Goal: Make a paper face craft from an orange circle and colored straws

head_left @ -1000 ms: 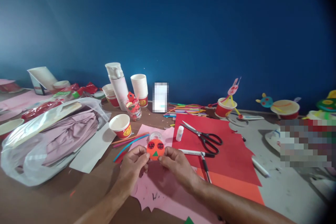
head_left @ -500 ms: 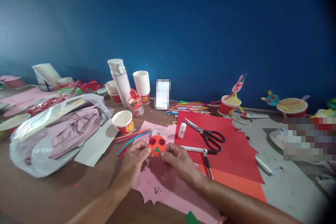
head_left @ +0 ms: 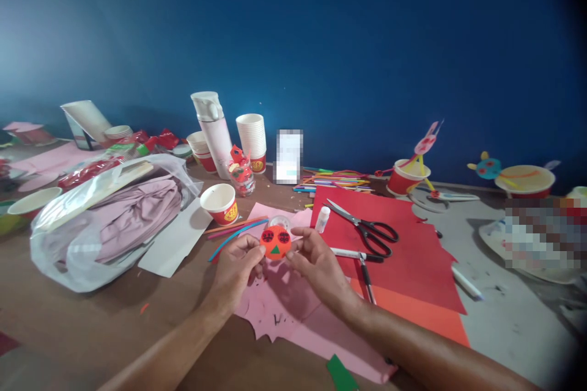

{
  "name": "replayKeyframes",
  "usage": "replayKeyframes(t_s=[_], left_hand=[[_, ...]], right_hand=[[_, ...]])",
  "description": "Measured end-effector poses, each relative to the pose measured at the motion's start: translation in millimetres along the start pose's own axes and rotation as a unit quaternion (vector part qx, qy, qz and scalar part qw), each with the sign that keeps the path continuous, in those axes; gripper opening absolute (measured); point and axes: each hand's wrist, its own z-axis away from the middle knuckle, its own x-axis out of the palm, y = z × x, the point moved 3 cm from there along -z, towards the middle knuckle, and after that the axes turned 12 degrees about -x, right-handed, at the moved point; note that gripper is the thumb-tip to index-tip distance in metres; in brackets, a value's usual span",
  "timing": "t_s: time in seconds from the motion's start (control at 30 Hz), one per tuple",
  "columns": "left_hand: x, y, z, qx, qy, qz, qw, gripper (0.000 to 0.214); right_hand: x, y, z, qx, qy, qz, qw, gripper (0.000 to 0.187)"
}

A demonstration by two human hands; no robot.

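Observation:
An orange paper disc (head_left: 268, 251) made as a face has two dark-patterned red circles for eyes and a green triangle below them. My left hand (head_left: 239, 261) pinches its left edge between thumb and fingers. At the right edge is my right hand (head_left: 317, 263), with thumb and forefinger apart, close to or touching the rim. Both hands are above pink paper (head_left: 293, 311) with cut edges. Just behind the disc lies a small clear round lid (head_left: 279, 221). A glue stick (head_left: 323, 219) stands on red paper (head_left: 413, 263) near my right hand.
Black-handled scissors (head_left: 367, 232), a white marker (head_left: 355, 253) and a black pen (head_left: 367, 280) lie to the right. A paper cup (head_left: 219, 204), a plastic bag (head_left: 68, 269) and a bottle (head_left: 213, 140) stand left. Behind are stacked cups (head_left: 251, 134) and a phone (head_left: 289, 157).
The view has shifted slightly. My right thumb has drawn back from the disc's front to its edge, and the right fingers have spread. The left hand keeps its pinch.

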Motion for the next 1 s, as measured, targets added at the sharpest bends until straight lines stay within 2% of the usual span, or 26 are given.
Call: replayKeyframes(t_s=[0.13,0.27,0.47,0.6,0.83,1.0], left_hand=[[0.8,1,1,-0.002,-0.003,-0.003,1.0,0.022],[3.2,3,2,-0.012,-0.008,0.005,1.0,0.022],[6.1,5,4,-0.018,-0.009,0.018,1.0,0.022],[6.6,3,4,-0.027,-0.014,0.022,0.999,0.021],[10.4,6,7,-0.033,-0.006,0.002,0.999,0.023],[14.2,5,7,-0.055,-0.016,0.006,0.998,0.024]], right_hand=[[0,-8,1,-0.043,0.002,0.108,0.993,0.046],[0,-16,2,-0.101,-0.015,0.212,0.972,0.053],[-2,-22,5,-0.151,-0.045,0.295,0.942,0.06],[-1,-29,7,-0.203,-0.075,0.358,0.908,0.06],[3,-35,8,-0.313,-0.094,0.463,0.824,0.062],[6,-39,6,-0.351,-0.112,0.487,0.792,0.06]])
